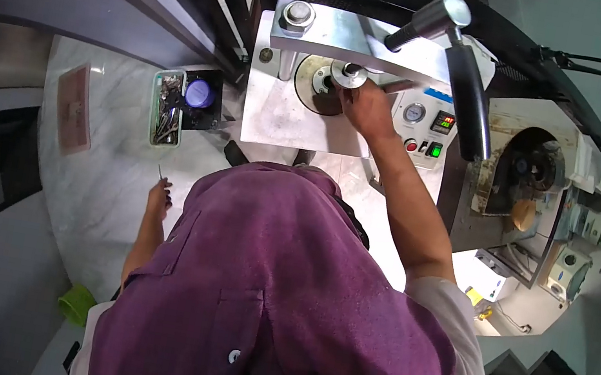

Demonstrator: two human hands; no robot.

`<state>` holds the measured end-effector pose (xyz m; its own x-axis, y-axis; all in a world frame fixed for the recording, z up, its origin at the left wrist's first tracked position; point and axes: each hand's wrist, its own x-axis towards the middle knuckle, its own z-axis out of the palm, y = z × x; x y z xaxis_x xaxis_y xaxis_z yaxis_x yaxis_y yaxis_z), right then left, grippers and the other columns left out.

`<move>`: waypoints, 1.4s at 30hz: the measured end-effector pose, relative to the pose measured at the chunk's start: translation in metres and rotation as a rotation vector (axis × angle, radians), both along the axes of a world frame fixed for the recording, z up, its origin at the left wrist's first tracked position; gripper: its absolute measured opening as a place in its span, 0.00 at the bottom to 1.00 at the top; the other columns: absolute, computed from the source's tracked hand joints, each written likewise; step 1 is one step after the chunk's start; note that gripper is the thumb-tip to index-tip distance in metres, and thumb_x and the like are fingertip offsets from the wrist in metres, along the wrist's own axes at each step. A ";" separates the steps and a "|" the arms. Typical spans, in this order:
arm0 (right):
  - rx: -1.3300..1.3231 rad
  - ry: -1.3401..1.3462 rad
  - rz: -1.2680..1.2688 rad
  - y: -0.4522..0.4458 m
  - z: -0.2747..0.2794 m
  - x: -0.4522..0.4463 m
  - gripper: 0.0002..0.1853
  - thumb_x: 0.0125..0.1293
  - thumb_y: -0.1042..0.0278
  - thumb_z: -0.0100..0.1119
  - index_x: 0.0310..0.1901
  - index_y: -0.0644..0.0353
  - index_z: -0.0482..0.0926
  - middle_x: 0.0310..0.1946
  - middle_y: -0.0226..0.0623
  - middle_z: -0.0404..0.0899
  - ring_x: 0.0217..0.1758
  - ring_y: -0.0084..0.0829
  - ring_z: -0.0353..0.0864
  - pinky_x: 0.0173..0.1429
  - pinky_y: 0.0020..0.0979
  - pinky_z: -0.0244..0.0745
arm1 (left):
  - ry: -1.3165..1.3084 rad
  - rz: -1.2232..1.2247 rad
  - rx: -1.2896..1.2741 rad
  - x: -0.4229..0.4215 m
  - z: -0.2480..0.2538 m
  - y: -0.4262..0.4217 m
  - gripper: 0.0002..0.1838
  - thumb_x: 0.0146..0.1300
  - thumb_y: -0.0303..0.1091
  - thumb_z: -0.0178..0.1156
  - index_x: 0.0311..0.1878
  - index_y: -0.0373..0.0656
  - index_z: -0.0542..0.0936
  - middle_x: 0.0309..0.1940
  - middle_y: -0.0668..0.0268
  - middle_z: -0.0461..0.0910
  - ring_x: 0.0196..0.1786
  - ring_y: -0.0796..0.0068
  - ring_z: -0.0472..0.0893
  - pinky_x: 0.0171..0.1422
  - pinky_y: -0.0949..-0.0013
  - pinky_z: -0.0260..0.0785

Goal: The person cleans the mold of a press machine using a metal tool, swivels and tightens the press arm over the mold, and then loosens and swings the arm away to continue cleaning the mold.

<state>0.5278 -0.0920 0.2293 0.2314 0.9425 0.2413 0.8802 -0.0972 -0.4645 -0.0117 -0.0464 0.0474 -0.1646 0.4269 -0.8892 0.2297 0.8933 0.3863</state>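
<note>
My right hand [369, 110] reaches into the white press machine [302, 131], over its round plate [306, 99]. Its fingers are bent together beside a small dark-and-metal ring-like piece [323, 82] on the plate; what they pinch is hidden. Just above those fingers hangs the press screw's round metal foot [348, 76]. My left hand [159, 197] is low on the left, away from the machine, closed around a thin slender tool [160, 172] whose tip points up. The tool's exact kind is too small to make out.
A thick steel crossbar [364, 42] and a black-gripped lever [468, 100] overhang the plate. Left stand a tray of small metal tools [168, 108], a blue-lidded jar [199, 93] and a pinkish box [74, 108]. Right are the control panel [423, 121] and a dirty round-chambered machine [530, 166].
</note>
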 end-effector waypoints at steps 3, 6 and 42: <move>-0.034 -0.083 -0.094 0.002 -0.016 0.000 0.11 0.62 0.63 0.56 0.32 0.64 0.77 0.23 0.47 0.78 0.26 0.44 0.81 0.30 0.40 0.75 | 0.037 -0.037 0.056 -0.014 -0.002 -0.049 0.16 0.64 0.47 0.50 0.37 0.44 0.76 0.17 0.75 0.61 0.16 0.83 0.58 0.19 0.76 0.51; -0.035 0.649 -0.467 -0.010 -0.003 -0.010 0.15 0.66 0.59 0.52 0.31 0.65 0.76 0.21 0.42 0.78 0.25 0.32 0.81 0.27 0.33 0.74 | -0.008 -0.095 0.154 -0.062 -0.055 -0.096 0.16 0.65 0.47 0.50 0.40 0.43 0.77 0.21 0.72 0.69 0.20 0.81 0.64 0.25 0.74 0.58; -0.161 0.250 -0.065 0.008 -0.009 -0.004 0.13 0.63 0.62 0.55 0.44 0.60 0.76 0.37 0.52 0.77 0.42 0.53 0.77 0.44 0.45 0.73 | -0.038 0.074 -0.076 -0.005 -0.005 -0.061 0.16 0.62 0.49 0.52 0.36 0.44 0.73 0.16 0.77 0.55 0.15 0.83 0.54 0.18 0.76 0.47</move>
<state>0.5243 -0.0835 0.2207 0.3257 0.9453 0.0186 0.7304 -0.2391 -0.6398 -0.0165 -0.1076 0.0428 -0.1589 0.3456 -0.9248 0.1486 0.9344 0.3237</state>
